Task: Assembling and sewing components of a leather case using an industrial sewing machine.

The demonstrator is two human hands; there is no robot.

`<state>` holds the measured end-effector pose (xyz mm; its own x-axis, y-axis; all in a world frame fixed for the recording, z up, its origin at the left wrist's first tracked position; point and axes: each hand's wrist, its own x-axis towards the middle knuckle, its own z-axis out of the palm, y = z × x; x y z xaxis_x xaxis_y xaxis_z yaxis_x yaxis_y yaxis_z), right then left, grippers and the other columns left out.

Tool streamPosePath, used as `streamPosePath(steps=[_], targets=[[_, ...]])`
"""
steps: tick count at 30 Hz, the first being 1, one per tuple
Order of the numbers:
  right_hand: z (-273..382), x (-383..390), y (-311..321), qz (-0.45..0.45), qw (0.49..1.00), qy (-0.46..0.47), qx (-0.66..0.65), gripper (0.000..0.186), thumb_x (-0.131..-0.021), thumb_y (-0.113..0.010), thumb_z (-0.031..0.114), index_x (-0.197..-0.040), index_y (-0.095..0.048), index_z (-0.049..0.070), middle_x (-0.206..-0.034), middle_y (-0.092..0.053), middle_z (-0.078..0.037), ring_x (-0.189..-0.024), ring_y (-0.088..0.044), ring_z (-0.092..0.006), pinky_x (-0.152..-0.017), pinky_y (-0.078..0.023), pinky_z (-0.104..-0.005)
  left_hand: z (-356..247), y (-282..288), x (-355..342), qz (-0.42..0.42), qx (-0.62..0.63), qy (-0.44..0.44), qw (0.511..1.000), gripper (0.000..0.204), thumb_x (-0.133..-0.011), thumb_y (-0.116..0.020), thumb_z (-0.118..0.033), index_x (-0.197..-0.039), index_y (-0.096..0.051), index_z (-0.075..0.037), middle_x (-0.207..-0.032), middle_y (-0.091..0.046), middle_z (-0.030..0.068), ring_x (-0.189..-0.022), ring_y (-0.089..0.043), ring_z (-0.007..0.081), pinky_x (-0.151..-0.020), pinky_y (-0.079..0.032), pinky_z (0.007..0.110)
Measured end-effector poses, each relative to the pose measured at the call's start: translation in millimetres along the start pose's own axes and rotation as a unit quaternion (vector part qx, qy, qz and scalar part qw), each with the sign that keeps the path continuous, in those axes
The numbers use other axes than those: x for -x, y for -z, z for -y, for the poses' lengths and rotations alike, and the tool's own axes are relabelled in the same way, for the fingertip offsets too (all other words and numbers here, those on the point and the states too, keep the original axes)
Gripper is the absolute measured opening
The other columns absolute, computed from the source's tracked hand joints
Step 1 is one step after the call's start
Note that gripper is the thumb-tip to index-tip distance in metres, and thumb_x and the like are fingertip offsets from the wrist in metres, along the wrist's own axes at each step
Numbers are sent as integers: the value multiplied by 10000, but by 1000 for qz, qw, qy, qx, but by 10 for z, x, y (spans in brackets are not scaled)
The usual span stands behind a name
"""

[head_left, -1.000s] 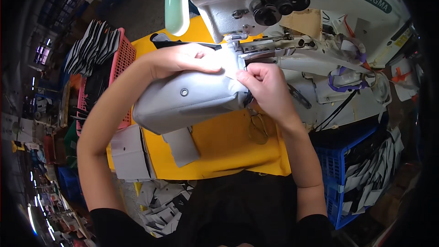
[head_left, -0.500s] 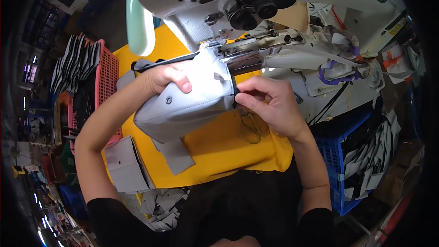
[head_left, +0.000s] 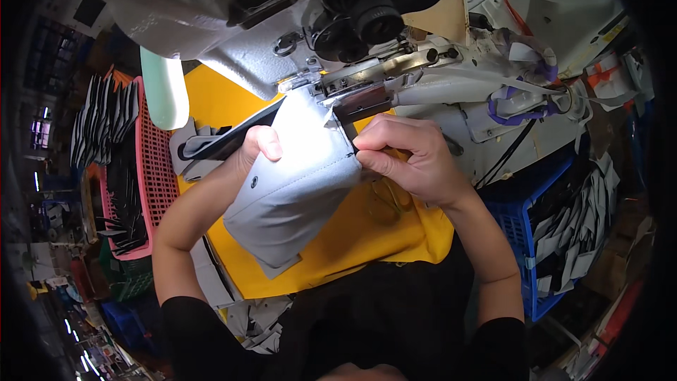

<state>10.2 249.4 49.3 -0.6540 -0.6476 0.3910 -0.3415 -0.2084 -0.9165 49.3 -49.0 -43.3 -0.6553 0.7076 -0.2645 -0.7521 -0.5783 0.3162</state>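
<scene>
A light grey fabric bag with a small dark eyelet hangs at the arm of a white sewing machine, its upper end under the needle area. My left hand is closed on the bag's left side, thumb on top and the other fingers hidden behind the fabric. At the bag's right edge, my right hand pinches the dark edge strip between thumb and index finger. Bright lamp light washes out the fabric near the needle.
Yellow cloth covers the work surface. On the left a pink basket holds dark and grey pieces; on the right a blue crate is full of grey pieces. Scissors lie by my right wrist. A pale green guard juts from the machine.
The bag has turned, its lower end swinging right and nearer to me. Both hands keep their hold, my left having shifted slightly down. The view has moved closer to the machine.
</scene>
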Motion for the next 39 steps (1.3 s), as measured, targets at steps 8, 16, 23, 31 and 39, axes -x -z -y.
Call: streamPosePath(steps=[8, 16, 23, 31, 39], targets=[[33, 61, -12, -12, 998, 28, 63, 75, -826, -677, -35, -901, -676, -33, -810, -647, -39, -655, -494, -127, -619, -402, -236, 26, -663, 10, -87, -47, -10, 995, 880, -536, -616, -51, -1376, -417, 119, -1229, -610, 307, -1031, -661, 409, -898, -573, 410], [218, 30, -218, -41, 998, -24, 41, 55, -811, -655, -18, -861, -631, -10, -770, -603, -13, -641, -454, -107, -620, -395, -222, -123, -854, 167, -172, -254, -58, 950, 776, -651, -687, -133, -1355, -457, 99, -1230, -609, 283, -1022, -649, 382, -901, -551, 371], [124, 123, -457, -140, 984, -106, 0, 67, -829, -644, 4, -832, -581, 29, -752, -568, 5, -648, -439, -92, -626, -397, -211, 210, -1905, 459, -300, -878, -226, 298, 537, -823, -714, -272, -1282, -584, -26, -1221, -646, 142, -1048, -620, 275, -930, -474, 346], [183, 157, -450, -150, 985, -64, 46, 72, -853, -651, 23, -833, -582, 30, -749, -567, 0, -655, -454, -91, -640, -409, -209, 829, -1831, 5, -235, -912, -313, 124, 463, -851, -670, -117, -1307, -600, -83, -1306, -623, 34, -1151, -579, 198, -945, -433, 365], [133, 156, -504, -151, 985, -52, 61, 59, -865, -656, 31, -851, -599, 25, -745, -566, 1, -667, -478, -88, -650, -419, -208, 948, -1731, 90, -353, -876, -314, 90, 446, -863, -662, -139, -1304, -608, -97, -1291, -636, 23, -1127, -591, 201, -924, -434, 357]])
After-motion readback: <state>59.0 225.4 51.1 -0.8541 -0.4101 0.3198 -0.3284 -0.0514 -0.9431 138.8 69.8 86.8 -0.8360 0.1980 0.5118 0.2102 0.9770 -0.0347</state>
